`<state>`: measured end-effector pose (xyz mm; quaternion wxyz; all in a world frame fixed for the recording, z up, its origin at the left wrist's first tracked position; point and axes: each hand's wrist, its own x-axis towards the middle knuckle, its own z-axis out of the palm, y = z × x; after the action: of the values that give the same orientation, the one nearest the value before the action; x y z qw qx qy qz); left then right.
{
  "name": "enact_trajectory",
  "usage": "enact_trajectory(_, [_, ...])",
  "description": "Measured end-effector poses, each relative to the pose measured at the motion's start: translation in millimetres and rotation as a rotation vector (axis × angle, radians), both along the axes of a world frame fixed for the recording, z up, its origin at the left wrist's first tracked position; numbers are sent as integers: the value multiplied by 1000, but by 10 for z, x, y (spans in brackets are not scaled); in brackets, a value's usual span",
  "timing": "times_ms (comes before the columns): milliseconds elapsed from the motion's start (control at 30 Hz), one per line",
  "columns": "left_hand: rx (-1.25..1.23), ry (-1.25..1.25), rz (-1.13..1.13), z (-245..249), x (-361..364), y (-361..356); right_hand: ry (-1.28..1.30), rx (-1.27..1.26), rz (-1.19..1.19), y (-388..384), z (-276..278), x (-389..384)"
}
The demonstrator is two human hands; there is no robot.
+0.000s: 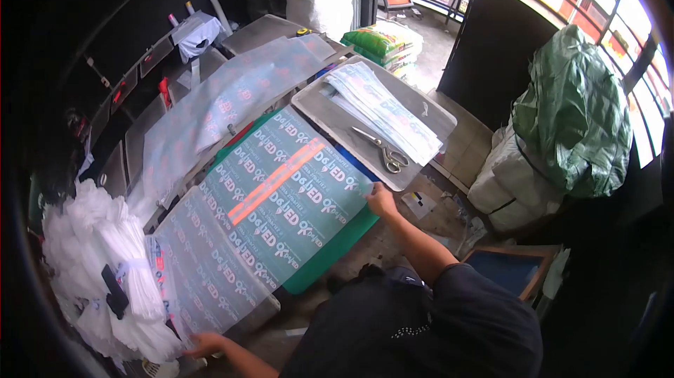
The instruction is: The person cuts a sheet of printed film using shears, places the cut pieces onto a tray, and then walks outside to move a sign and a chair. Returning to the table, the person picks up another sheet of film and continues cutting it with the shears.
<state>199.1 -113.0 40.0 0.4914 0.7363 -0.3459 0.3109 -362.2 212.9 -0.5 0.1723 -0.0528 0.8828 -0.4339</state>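
A long translucent plastic sheet [281, 199] with repeated white lettering and an orange stripe lies spread over a green board [330, 255] and the grey board to its left. My right hand [381, 200] is closed on the sheet's right corner, at the green board's edge. Down at the lower left, my left hand [203, 345] is closed at the sheet's other end; its fingertips are partly blurred. Beyond my right hand, scissors [387, 152] rest on a grey board [326, 107], beside a stack of printed plastic strips [386, 111].
Bundled white plastic [98, 258] is heaped at the left, beside my left hand. More printed sheeting [232, 93] covers the far boards. Green and white sacks [382, 41] stand behind. A green-wrapped bale [572, 118] is at the right, with a wooden frame [540, 279] below.
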Motion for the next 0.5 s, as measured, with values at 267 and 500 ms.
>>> enact_trajectory(267, [290,60,-1250,434,-3263,1168,-6,-29,240,431,439,-479])
enact_trajectory(500, [525,102,-1930,456,-6151,2825,-103,-248,100,2634,683,-1947])
